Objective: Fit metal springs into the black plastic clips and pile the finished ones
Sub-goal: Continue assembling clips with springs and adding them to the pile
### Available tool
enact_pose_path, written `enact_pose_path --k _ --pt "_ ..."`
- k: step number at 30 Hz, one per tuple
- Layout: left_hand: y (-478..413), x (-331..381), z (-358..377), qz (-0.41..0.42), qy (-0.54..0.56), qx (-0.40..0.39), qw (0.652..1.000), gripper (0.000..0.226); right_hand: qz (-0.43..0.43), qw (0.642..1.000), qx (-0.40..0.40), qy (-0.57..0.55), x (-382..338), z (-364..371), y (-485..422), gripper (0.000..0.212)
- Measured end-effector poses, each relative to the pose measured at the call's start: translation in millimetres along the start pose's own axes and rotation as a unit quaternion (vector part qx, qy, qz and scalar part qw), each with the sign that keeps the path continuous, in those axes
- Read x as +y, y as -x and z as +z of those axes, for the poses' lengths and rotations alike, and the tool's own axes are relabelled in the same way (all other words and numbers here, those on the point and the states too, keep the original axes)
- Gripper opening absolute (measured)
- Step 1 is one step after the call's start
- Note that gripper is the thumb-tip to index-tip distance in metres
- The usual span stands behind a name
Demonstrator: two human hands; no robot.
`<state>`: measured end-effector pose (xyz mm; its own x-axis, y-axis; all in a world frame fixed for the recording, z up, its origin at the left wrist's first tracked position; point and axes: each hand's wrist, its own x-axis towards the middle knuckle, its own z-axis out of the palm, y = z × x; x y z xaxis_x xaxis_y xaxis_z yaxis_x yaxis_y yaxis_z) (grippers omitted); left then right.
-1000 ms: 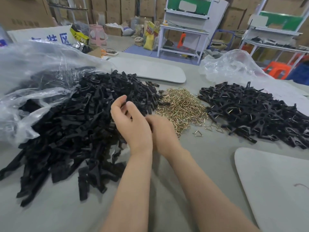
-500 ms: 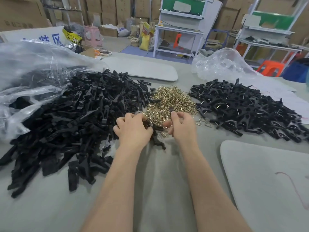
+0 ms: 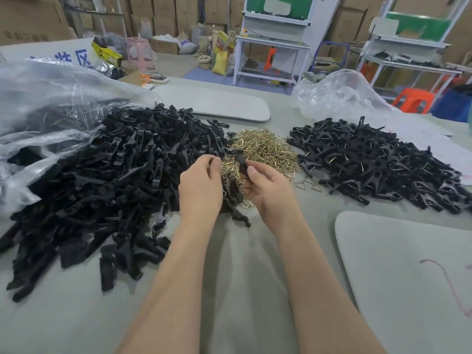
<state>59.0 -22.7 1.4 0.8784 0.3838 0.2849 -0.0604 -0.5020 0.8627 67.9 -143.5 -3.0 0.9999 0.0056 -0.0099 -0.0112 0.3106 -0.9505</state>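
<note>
Here, mid-frame above the springs (image 3: 265, 149), the right hand (image 3: 265, 187) pinches one black clip (image 3: 241, 163); the left hand (image 3: 200, 185) curls beside it, contents unclear. Fitting looks underway: next seat a spring, then toss onto the finished pile (image 3: 370, 159) at right

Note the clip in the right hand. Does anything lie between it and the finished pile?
The low spring heap and a few loose springs lie on the table between the clip, in the right hand, and the finished pile; nothing visible blocks the way above them.
</note>
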Motion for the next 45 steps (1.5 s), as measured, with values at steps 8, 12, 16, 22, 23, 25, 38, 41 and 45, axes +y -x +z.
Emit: enact_pose_path --k 8,12,16,22,23,25,38,41,45 --pt "-2.1 2.5 6.5 -0.139 0.335 -0.094 0.927 0.021 0.03 0.993 0.003 -0.112 -2.6 3.2 0.5 0.022" --pt "0.1 3.7 8.4 -0.127 0.353 -0.133 0.917 0.021 0.027 0.99 -0.003 -0.139 -3.6 2.8 1.0 0.019" --pt "0.6 2.1 7.7 -0.112 0.329 -0.125 0.929 0.021 -0.039 0.999 -0.009 0.006 0.1 5.2 3.1 0.017" --pt "1.1 4.9 7.7 -0.164 0.354 -0.067 0.918 0.013 -0.14 0.96 0.044 0.239 5.4 7.1 3.5 0.024" --pt "0.8 5.2 7.1 -0.169 0.389 -0.056 0.904 0.018 -0.126 0.968 0.049 0.211 4.2 6.6 3.4 0.022" --pt "0.3 4.8 5.6 -0.157 0.442 -0.052 0.882 0.029 -0.081 0.987 0.04 0.131 1.2 7.1 4.4 0.016" --pt "2.0 1.1 6.4 -0.068 0.198 -0.123 0.97 0.004 -0.02 0.998 0.051 -0.027 -6.0 2.7 1.1 0.019" --pt "2.2 -1.2 8.5 -0.037 0.146 -0.144 0.978 0.007 -0.027 0.998 0.053 -0.032 -8.0 1.6 0.2 0.03" --pt "3.2 -0.7 13.7 -0.006 0.115 -0.149 0.982 0.003 -0.03 0.998 0.046 -0.034 -9.1 0.8 1.2 0.029"
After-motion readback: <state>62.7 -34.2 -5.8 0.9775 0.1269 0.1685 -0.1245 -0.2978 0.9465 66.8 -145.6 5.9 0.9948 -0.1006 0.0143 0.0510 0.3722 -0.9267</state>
